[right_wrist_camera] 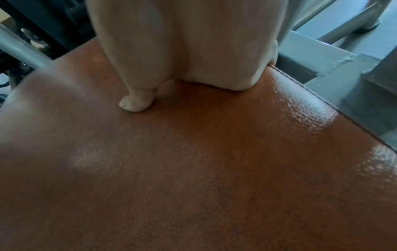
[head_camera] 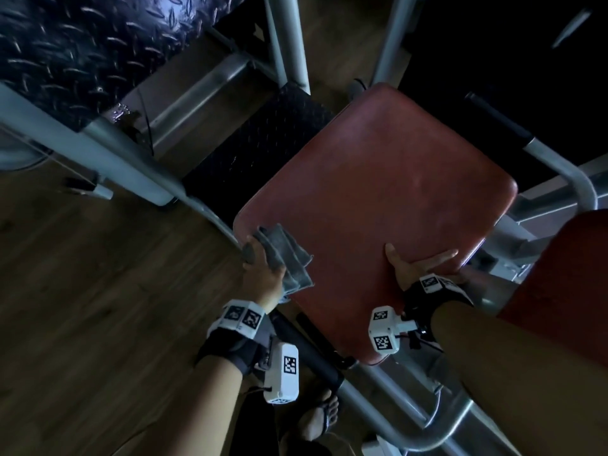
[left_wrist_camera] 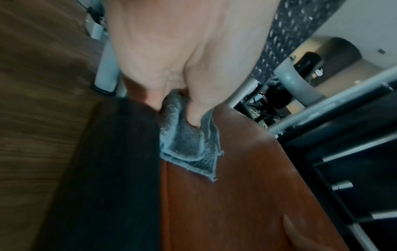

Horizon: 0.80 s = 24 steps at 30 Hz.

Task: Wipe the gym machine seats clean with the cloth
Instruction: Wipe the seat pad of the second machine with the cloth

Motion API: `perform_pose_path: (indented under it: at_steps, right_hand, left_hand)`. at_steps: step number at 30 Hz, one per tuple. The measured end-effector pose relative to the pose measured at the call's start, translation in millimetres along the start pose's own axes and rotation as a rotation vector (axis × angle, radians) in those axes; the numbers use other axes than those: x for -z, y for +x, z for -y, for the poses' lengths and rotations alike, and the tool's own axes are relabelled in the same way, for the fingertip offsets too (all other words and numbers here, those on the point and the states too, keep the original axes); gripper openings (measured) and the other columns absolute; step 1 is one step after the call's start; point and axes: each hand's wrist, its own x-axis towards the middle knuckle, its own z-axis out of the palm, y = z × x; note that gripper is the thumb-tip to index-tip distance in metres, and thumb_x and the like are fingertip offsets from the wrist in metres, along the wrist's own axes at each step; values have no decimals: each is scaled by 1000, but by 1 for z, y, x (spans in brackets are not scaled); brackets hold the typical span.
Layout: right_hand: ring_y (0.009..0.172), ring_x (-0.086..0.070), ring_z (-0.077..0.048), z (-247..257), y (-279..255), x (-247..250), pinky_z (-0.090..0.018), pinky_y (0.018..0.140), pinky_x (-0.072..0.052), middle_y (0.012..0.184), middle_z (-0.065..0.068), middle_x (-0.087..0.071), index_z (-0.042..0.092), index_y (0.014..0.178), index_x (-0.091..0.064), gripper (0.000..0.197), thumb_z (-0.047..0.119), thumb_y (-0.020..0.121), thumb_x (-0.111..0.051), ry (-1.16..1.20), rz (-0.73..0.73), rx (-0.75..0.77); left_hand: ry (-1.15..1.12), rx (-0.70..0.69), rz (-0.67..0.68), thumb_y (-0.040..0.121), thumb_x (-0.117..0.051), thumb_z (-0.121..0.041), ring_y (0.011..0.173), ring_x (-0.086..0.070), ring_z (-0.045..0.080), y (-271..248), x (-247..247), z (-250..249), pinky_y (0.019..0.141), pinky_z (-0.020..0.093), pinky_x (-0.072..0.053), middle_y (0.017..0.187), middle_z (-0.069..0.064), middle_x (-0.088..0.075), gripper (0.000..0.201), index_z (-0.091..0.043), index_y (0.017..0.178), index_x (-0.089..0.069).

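Observation:
A red padded seat fills the middle of the head view. At its near left corner my left hand grips a folded grey cloth; the thumb presses it onto the seat top while the fingers reach over the side edge. My right hand holds the seat's near right edge, with palm and thumb on top and the fingers going over the rim out of sight.
A second red pad stands at the right. Grey frame tubes surround the seat. A black tread plate lies beyond it, and a black-grip handle below. Wooden floor spreads left. My sandalled foot is underneath.

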Motion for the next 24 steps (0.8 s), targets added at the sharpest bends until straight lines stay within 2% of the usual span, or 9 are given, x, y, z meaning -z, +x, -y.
perform_pose_path:
  at_steps: [2,5,8,10,12,14,17,20,24]
  right_hand:
    - [143,-5,-47,-3,6,-2,-57,115,-12,159,-15,18,33,143,35,138,88,57,-59,29,20,32]
    - [143,-7,-46,-4,9,-1,-58,114,-16,160,-12,17,36,139,38,143,93,47,-56,52,34,66]
    - [143,-7,-46,-4,8,0,-57,114,-15,159,-12,19,35,140,38,141,91,52,-56,55,37,73]
    - [144,-5,-46,-5,8,2,-57,114,-18,159,-11,23,34,140,38,138,88,58,-58,33,49,69]
    - [145,0,-44,-5,6,3,-57,112,-23,157,-10,29,34,142,37,135,83,64,-61,59,71,75]
    - [145,3,-41,-4,0,6,-56,111,-25,156,-10,30,32,143,35,132,78,68,-63,91,67,79]
    - [146,2,-41,-4,2,2,-54,115,-17,157,-13,26,31,144,35,133,77,67,-64,107,54,101]
    - [145,5,-42,-4,6,-3,-57,115,-12,156,-12,29,34,142,37,140,86,56,-61,104,32,94]
    - [145,3,-42,-4,8,-2,-55,116,-11,156,-12,29,32,143,36,137,86,60,-60,68,24,83]
  left_hand:
    - [55,-2,-24,98,-54,-28,126,-48,39,-8,3,-3,96,38,-41,152,26,-29,83,-19,155,6]
    - [-18,-21,-30,95,-59,-23,121,-53,38,-7,16,-11,101,41,-40,142,21,-46,82,-20,156,-4]
    - [-61,-30,-60,92,-63,-22,126,-51,34,6,28,-12,105,44,-40,141,15,-50,77,-17,154,-18]
    - [-46,-14,-76,93,-62,-26,121,-55,33,13,27,-11,102,44,-43,141,15,-49,79,-22,155,-13]
    - [-15,13,-40,92,-62,-31,116,-57,34,6,25,-14,97,42,-47,145,18,-43,88,-30,154,-1]
    - [2,6,25,91,-63,-34,123,-52,37,-4,19,-15,92,35,-45,154,22,-29,93,-29,155,5]
    - [56,25,74,95,-58,-37,129,-46,40,-19,12,-15,81,25,-37,158,27,-11,91,-28,154,12]
    - [49,18,21,95,-55,-38,122,-52,43,0,17,-10,88,33,-46,155,30,-19,87,-38,152,10]
    - [21,27,-31,95,-55,-36,118,-55,43,17,28,-12,93,43,-46,151,29,-30,83,-42,152,4]
